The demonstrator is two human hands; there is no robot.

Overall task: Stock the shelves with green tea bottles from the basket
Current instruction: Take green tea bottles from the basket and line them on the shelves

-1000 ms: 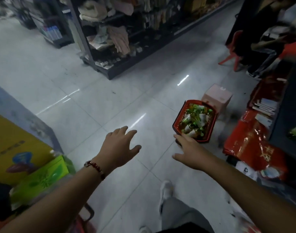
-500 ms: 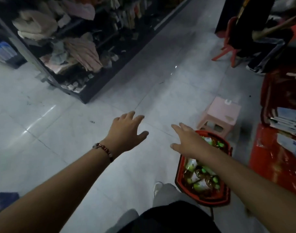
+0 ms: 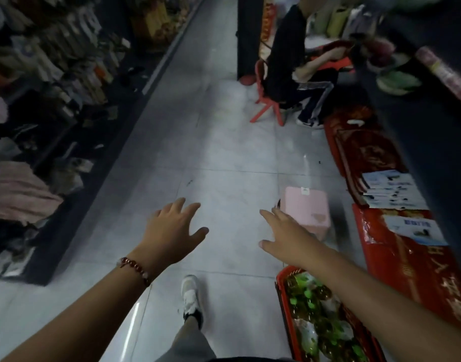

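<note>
Floor (image 3: 224,152): pale glossy tiles run up the middle of a shop aisle from 6 o'clock to 12 o'clock.
Left shelving (image 3: 49,131): a long dark rack fills the 9 to 11 o'clock side, heaped with folded cloth and small packets; the goods are blurred and hard to name.
Right shelving (image 3: 433,142): a dark unit along 2 to 4 o'clock, cut off by the frame edge; what it carries is too dim to tell.
Red packages (image 3: 412,262): shiny red wrapped bundles lie on the floor at 3 to 4 o'clock, with white leaflets (image 3: 391,189) on top.
Seated person (image 3: 289,64): at 1 o'clock, dark clothes, on a red chair (image 3: 266,111); partly blurred.
Basket (image 3: 281,280): red, on the floor at 5 o'clock, its far side hidden under the right forearm and its near end cut off.
Green tea bottles (image 3: 313,307): a jumble inside the basket, green caps and amber liquid; their number cannot be told.
Pink stool (image 3: 306,207): at 3 o'clock, just beyond the basket.
Left hand (image 3: 172,231): near centre, palm down, fingers spread, holding nothing; beaded bracelet (image 3: 134,266) on the wrist.
Right hand (image 3: 289,235): fingers spread flat in the air, holding nothing, overlapping the stool's near edge in view.
Shoe (image 3: 190,296): white and black, at 6 o'clock.
</note>
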